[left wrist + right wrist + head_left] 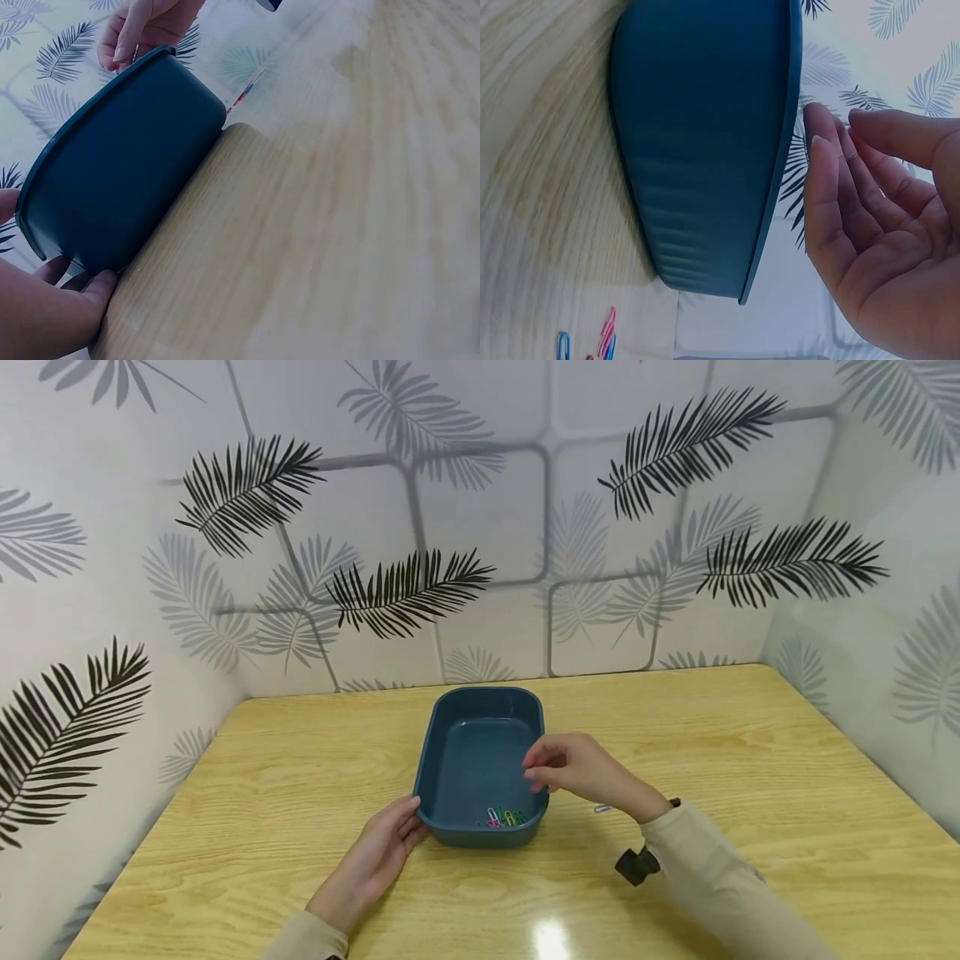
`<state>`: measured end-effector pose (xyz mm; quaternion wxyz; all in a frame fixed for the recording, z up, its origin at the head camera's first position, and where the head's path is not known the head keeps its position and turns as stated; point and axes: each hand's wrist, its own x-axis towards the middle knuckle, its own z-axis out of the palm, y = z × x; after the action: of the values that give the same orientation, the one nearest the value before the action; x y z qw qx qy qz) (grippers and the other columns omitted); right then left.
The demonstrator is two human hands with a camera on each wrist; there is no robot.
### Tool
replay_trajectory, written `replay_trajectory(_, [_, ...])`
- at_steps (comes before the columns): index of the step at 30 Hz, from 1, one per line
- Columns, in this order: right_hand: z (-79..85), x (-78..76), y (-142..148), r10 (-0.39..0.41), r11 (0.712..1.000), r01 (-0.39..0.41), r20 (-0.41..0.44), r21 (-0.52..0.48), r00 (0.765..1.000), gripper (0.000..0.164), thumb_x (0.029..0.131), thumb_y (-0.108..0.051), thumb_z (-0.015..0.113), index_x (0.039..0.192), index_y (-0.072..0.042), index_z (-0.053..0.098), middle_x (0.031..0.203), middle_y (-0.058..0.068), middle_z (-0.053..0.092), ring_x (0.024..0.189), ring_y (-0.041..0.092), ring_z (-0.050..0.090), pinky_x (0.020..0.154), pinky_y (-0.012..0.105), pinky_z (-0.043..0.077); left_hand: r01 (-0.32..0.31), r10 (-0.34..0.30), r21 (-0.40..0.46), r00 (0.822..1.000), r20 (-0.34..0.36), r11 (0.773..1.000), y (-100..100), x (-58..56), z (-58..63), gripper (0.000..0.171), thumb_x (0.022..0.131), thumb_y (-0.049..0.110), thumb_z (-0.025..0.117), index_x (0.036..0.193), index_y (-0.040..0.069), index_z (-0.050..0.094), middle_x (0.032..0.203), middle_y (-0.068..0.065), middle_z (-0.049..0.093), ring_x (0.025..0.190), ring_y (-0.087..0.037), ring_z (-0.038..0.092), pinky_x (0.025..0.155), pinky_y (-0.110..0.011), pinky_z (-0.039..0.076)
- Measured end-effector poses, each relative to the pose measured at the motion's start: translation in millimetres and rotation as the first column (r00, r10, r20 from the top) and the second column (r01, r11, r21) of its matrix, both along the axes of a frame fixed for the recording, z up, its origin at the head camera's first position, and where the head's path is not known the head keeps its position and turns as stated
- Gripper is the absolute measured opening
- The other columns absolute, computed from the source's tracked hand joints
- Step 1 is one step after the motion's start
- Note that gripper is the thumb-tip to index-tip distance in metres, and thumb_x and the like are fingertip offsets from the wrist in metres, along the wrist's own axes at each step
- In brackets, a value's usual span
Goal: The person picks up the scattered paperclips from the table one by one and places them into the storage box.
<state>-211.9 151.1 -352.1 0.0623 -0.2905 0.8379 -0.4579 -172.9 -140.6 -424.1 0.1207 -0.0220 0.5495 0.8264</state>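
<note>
Head view, left grip (377,853) pinching blue bin (480,764), right grip (583,771) loosely spread above it, paper clips (510,817) inside

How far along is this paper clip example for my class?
Done, it seems: several paper clips lie in the near end of the bin. In hand: the left hand grips the bin; the right hand hovers by its right rim, holding no visible clip. Left, probably: at least a pink clip and a blue clip on the table.
</note>
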Motion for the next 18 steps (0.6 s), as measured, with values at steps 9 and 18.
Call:
replay_trajectory(9, [6.7, -7.3, 14, -0.033, 0.999, 0.032, -0.006, -0.024, 0.999, 0.013, 0.093, -0.008, 0.065, 0.101, 0.002, 0.066, 0.089, 0.009, 0.069, 0.078, 0.02, 0.068, 0.071, 0.049, 0.056, -0.014, 0.014, 0.008, 1.0, -0.008, 1.0, 2, -3.5, -1.3, 0.047, 0.099, 0.013, 0.051, 0.136, -0.014, 0.039, 0.129, -0.014, 0.053, 0.116, -0.019, 0.052, 0.098, -0.032, 0.043])
replay_trajectory(18, [12.5, -17.8, 43, -0.118, 0.993, 0.119, -0.054, 0.025, 0.992, 0.013, 0.093, -0.007, 0.064, 0.102, 0.001, 0.066, 0.09, 0.007, 0.067, 0.08, 0.023, 0.067, 0.067, 0.033, 0.056, -0.019, 0.019, -0.008, 1.0, -0.002, 1.0, 2, -0.5, -1.2, 0.049, 0.099, 0.015, 0.053, 0.138, -0.012, 0.039, 0.132, -0.014, 0.051, 0.117, -0.018, 0.051, 0.099, -0.032, 0.042])
